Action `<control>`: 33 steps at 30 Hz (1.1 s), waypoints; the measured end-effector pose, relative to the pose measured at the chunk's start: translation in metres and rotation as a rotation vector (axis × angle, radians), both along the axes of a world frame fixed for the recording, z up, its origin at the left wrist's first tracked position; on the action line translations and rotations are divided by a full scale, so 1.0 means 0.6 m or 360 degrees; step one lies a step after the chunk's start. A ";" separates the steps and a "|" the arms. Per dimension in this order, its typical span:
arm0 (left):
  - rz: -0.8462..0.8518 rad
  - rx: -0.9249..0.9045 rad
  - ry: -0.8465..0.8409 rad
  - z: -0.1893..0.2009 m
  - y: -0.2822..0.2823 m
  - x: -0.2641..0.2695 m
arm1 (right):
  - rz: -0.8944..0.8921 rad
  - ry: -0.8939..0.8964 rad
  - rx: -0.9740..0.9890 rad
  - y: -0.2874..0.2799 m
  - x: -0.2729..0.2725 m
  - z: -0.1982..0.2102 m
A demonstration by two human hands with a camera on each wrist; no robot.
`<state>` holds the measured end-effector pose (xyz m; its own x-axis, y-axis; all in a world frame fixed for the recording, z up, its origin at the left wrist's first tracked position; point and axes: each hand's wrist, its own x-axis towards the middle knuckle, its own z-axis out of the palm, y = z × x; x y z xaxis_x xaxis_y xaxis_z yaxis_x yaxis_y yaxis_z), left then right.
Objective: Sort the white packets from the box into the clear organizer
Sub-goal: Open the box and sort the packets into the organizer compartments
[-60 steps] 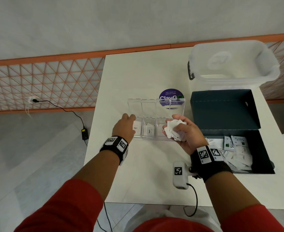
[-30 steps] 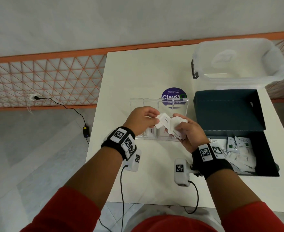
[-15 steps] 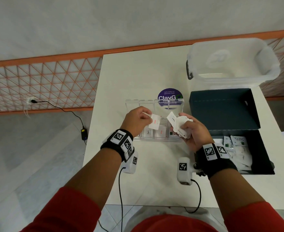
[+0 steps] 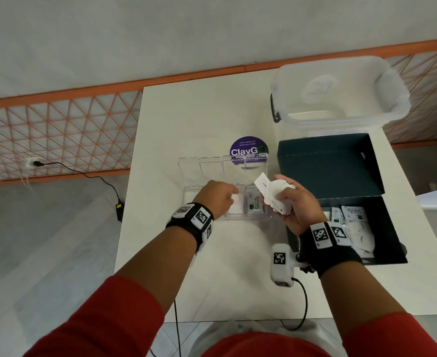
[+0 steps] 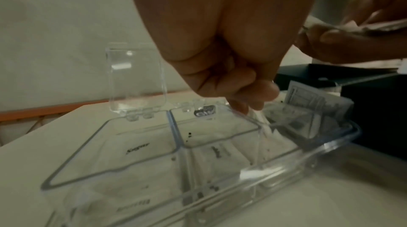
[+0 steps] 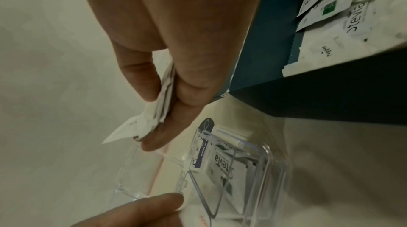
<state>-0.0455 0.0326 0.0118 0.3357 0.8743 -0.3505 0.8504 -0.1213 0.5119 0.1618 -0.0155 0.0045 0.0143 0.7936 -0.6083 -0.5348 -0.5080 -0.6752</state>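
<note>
The clear organizer stands mid-table with its lids upright. My left hand is down in its third compartment, fingers curled and pinching a white packet; in the left wrist view the left hand holds the blurred packet edge-on over the organizer. Just right of the organizer, my right hand grips a bundle of white packets. The right wrist view shows the right hand pinching that bundle. A Stevia packet lies in the rightmost compartment.
The dark open box sits right of the organizer, with several more packets inside. Behind it stands a translucent lidded tub. A purple round sticker lies behind the organizer. The table's left edge is close to my left wrist.
My left hand took one packet from the right hand's bundle, then dropped with it into the organizer's third compartment. The right hand kept its bundle and stayed beside the organizer.
</note>
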 end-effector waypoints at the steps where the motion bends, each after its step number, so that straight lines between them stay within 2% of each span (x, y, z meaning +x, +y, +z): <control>1: -0.0088 0.0017 0.0072 -0.004 -0.001 0.001 | -0.0001 0.0007 -0.0001 0.000 0.001 0.000; 6: -0.0308 0.0280 0.0294 -0.015 -0.009 0.004 | 0.0040 -0.0020 -0.0008 0.002 0.000 -0.005; 10: -0.0494 0.0134 0.0556 -0.022 -0.015 0.009 | 0.0042 -0.0018 -0.0006 0.004 -0.004 -0.009; 12: -0.0495 0.0067 0.0560 -0.025 -0.016 0.011 | 0.0051 -0.0030 -0.0008 0.003 -0.007 -0.010; 15: -0.0309 0.0060 0.0326 -0.021 -0.016 0.010 | 0.0062 -0.0040 -0.0008 0.000 -0.010 -0.011; 18: 0.0197 0.0083 -0.0295 -0.005 -0.019 0.004 | 0.0094 -0.0079 0.0029 -0.002 -0.014 -0.013; 20: 0.0459 -0.0076 -0.0702 0.010 -0.022 0.005 | 0.0120 -0.0099 0.0062 -0.004 -0.020 -0.013; 21: 0.0525 -0.0128 -0.0804 0.018 -0.022 0.007 | 0.0130 -0.0093 0.0078 -0.004 -0.024 -0.013; 27: 0.0625 0.0009 -0.0924 0.042 -0.019 0.003 | 0.0202 -0.0050 0.0169 -0.008 -0.045 -0.009; 33: 0.0677 0.0020 -0.0999 0.052 -0.023 -0.011 | 0.0305 0.0024 0.0196 -0.016 -0.056 -0.002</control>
<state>-0.0518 0.0186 0.0428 0.1018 0.9757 -0.1940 0.3746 0.1430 0.9161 0.1283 -0.0251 0.0034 -0.1522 0.8493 -0.5055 -0.4473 -0.5153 -0.7310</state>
